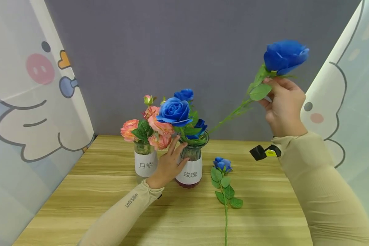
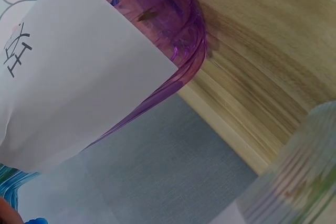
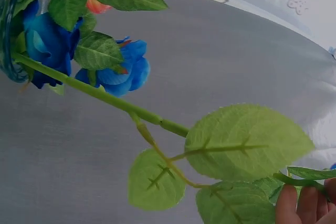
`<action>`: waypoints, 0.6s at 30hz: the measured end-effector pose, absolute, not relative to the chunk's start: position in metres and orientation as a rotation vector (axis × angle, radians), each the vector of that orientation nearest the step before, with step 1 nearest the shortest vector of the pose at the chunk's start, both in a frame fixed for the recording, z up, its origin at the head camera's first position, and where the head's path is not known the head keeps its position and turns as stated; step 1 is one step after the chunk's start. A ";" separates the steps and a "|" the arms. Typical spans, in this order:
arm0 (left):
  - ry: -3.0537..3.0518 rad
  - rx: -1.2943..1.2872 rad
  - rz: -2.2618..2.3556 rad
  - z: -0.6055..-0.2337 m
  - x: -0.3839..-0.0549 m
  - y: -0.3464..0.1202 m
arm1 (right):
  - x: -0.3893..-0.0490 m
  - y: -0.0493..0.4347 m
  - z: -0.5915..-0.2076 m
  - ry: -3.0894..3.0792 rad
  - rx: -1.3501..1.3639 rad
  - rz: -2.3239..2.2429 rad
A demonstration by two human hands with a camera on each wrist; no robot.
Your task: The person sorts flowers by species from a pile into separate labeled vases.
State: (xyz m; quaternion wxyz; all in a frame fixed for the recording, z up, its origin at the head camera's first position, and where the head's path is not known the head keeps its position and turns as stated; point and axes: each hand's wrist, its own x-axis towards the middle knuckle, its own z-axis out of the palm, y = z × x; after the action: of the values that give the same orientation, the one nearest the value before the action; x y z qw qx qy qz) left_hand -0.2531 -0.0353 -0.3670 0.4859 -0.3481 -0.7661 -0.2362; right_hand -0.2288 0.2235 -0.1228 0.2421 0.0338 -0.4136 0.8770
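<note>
My right hand pinches a blue artificial rose by its stem, just under the bloom. That stem slants down to the left, its lower end at the mouth of the ribbed glass vase. Leaves on the stem show close up in the right wrist view. Blue roses stand in this vase, which has a white paper label and a purple base. Against the vase's left side and rim lies my left hand, its fingers extended and spread.
Just left stands a second labelled glass vase with pink flowers. Another blue rose lies on the wooden table, right of the vases. A grey wall rises behind, with cartoon-printed curtains at both sides.
</note>
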 end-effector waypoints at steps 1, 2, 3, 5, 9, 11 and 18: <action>-1.861 -0.845 -0.574 -0.367 -0.253 -0.035 | -0.229 0.222 -0.123 -1.158 0.095 2.386; -1.857 -0.843 -0.571 -0.366 -0.253 -0.035 | -0.229 0.220 -0.123 -1.184 0.094 2.374; -1.855 -0.841 -0.571 -0.366 -0.253 -0.035 | -0.229 0.219 -0.124 -1.206 0.091 2.364; -1.855 -0.836 -0.571 -0.366 -0.253 -0.035 | -0.229 0.215 -0.127 -1.242 0.100 2.347; -1.868 -0.840 -0.581 -0.366 -0.253 -0.036 | -0.232 0.208 -0.134 -1.299 0.113 2.323; -1.878 -0.845 -0.587 -0.367 -0.253 -0.036 | -0.234 0.205 -0.138 -1.314 0.108 2.318; -1.869 -0.838 -0.585 -0.368 -0.254 -0.034 | -0.240 0.198 -0.151 -1.360 0.119 2.313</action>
State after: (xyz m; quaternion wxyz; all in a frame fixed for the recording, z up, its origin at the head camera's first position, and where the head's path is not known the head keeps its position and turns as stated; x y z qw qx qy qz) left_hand -0.2543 -0.0342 -0.3682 0.4844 -0.3442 -0.7675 -0.2403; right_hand -0.2403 0.1977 -0.1512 0.2259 0.0432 -0.4934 0.8388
